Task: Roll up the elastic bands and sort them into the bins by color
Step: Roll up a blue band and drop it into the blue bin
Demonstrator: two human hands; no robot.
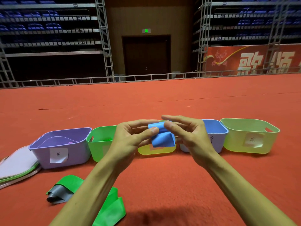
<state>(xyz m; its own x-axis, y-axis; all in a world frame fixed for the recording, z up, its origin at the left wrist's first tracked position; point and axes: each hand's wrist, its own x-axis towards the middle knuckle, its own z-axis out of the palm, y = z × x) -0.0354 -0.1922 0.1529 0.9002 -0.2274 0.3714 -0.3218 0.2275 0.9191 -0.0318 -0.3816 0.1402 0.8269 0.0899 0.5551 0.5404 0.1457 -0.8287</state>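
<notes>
Both hands hold a blue elastic band [162, 139] in the air above the row of bins. My left hand [132, 136] pinches its rolled top from the left, and my right hand [187, 132] pinches it from the right. A short flap of the band hangs loose below the roll. Behind the hands stand a purple bin [61, 144], a green bin [99, 141], a yellow bin [156, 150] that is mostly hidden, a blue bin [215, 129] and a pale green bin [249, 136]. On the red carpet near me lie a green band [112, 207] and a grey band [58, 194].
Each bin carries a paper label on its front wall. A stack of flat bin lids [16, 165] lies left of the purple bin. Something small and purple sits inside the purple bin. Red carpet stretches beyond the bins to a metal railing.
</notes>
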